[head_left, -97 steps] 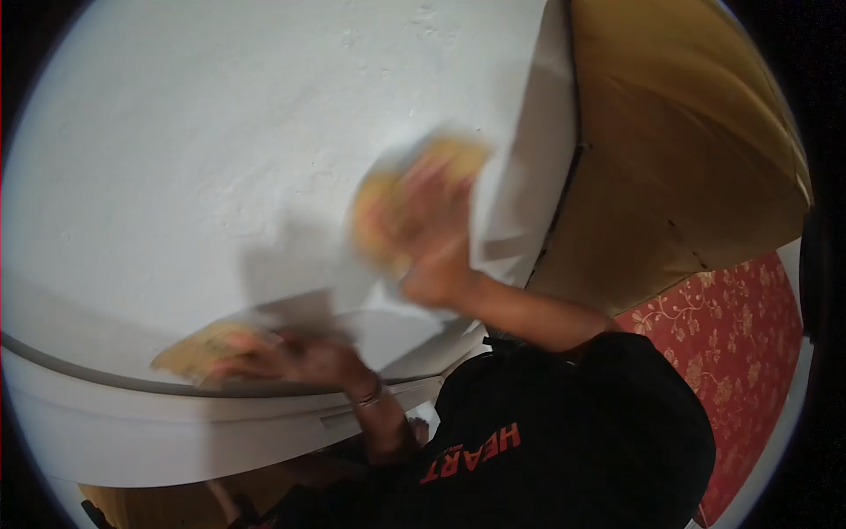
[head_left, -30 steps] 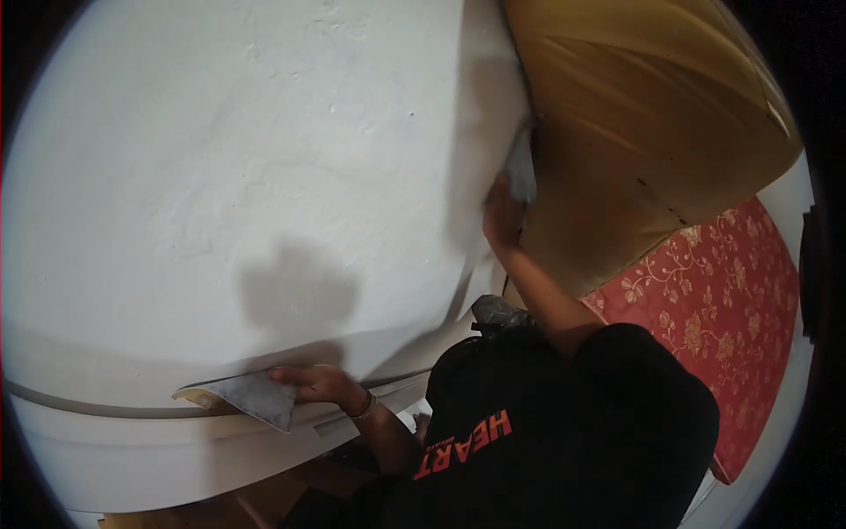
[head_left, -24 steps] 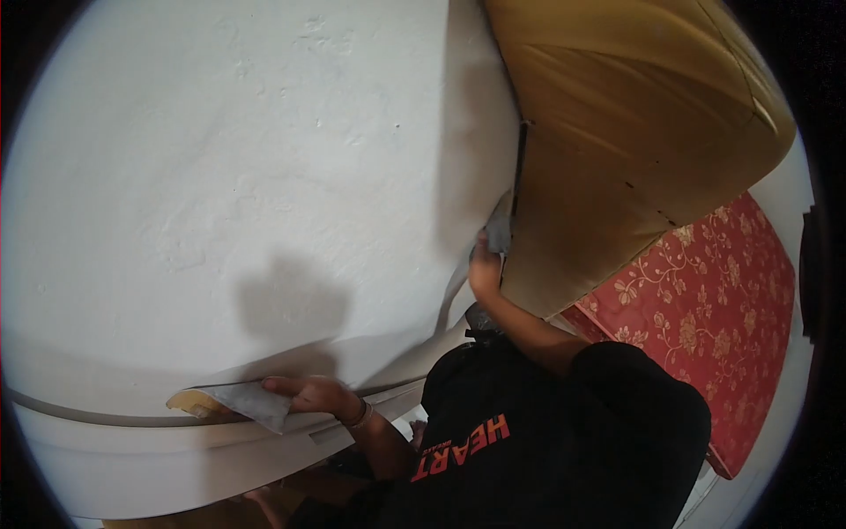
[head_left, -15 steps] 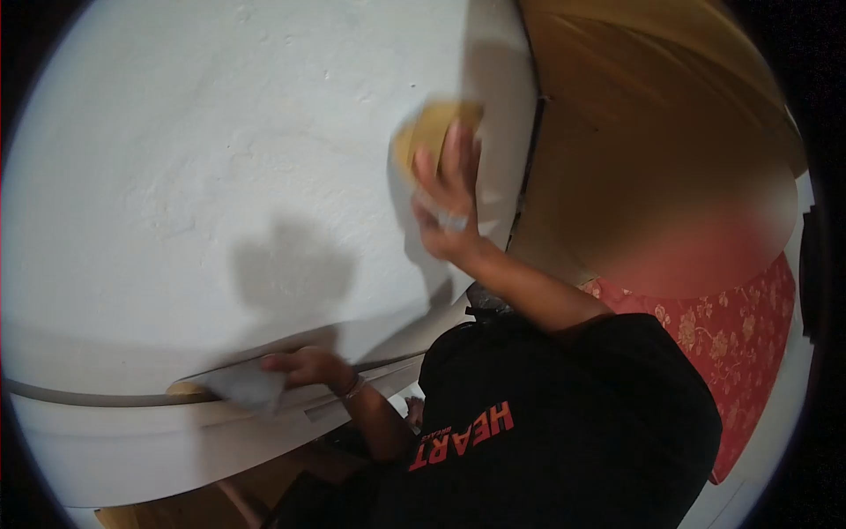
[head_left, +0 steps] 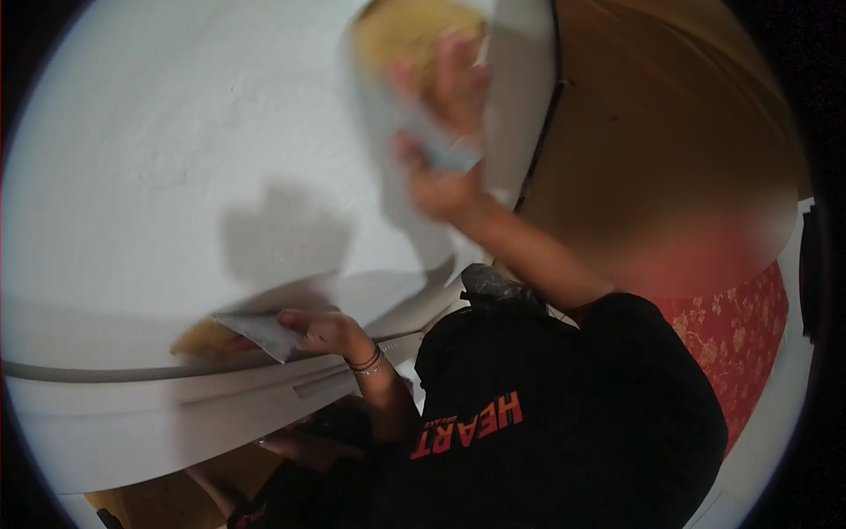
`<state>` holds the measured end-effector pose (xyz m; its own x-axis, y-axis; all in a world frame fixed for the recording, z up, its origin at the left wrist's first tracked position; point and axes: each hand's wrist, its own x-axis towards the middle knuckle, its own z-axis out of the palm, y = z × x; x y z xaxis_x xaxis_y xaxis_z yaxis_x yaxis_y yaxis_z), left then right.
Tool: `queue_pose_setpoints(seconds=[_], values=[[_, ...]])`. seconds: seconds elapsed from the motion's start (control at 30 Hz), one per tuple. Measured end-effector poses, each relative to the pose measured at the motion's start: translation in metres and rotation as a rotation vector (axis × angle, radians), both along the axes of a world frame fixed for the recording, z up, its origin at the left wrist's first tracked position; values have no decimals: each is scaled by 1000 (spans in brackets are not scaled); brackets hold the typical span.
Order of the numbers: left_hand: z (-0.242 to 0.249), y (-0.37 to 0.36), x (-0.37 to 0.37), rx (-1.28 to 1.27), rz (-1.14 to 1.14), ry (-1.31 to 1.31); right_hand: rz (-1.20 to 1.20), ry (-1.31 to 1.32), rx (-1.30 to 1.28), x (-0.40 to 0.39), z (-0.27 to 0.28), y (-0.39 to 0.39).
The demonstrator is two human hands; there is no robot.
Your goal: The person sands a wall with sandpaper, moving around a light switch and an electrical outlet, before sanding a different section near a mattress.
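My right hand, smeared by motion, is up on the white wall. Its fingers press a yellow sheet of sandpaper against the surface, and a greyish folded part shows across the palm. Lower down, my left hand pinches a second sheet of sandpaper, pale grey on one face and yellow on the other. This folded sheet points left, close to the wall's bottom edge. Dark bands circle the left wrist.
A white ledge runs along the bottom of the wall. Brown sheeting hangs at the right beyond a dark edge. Red floral fabric lies below it. My black shirt fills the lower middle.
My right hand has moved up the wall with its sandpaper. My left hand has risen slightly, and more of its sheet's yellow face shows.
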<state>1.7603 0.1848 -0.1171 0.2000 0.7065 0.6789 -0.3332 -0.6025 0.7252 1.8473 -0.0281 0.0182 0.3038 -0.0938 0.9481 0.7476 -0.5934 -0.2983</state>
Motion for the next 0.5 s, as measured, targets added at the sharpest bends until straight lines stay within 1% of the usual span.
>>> queue_pose_setpoints(seconds=[0.03, 0.07, 0.1, 0.13, 0.17, 0.2, 0.23, 0.27, 0.3, 0.33, 0.37, 0.4, 0.43, 0.47, 0.5], values=[[-20, 14, 0, 119, 95, 174, 30, 84, -129, -15, -14, 20], [-42, 26, 1, 236, 190, 343, -170, -14, -360, -18, -43, 44], [-59, 36, 3, 352, 285, 510, -34, -43, -445, -25, -83, 55], [-64, 41, 3, 467, 379, 677, 122, 61, -630, -36, -112, 51], [-35, 5, -3, 218, 151, 362, 129, 48, -700, -40, -138, 41], [-42, -2, -9, 429, 262, 387, 91, 35, -661, -38, -159, 33], [-82, 12, -18, 362, 146, 416, 109, 104, -751, -34, -160, 14], [-119, 20, -20, 293, 28, 446, 68, 139, -680, -28, -152, 3], [-105, 13, -16, 287, 34, 431, 27, 177, -602, -21, -138, -7], [-76, 3, -18, 229, 9, 435, 86, 140, -486, -5, -123, -22], [-53, -6, -23, 169, -17, 448, 42, 59, -336, 16, -97, -25], [-39, -4, -21, 166, -15, 461, -56, 56, -197, 22, -57, -22], [-24, 3, -10, -53, 26, 348, -21, 77, -7, 11, -6, -17], [-11, 10, -4, -264, 74, 233, 59, -45, 59, 12, 19, -14], [9, 14, -2, -256, 84, 252, 53, -74, 38, 8, 33, -10]])
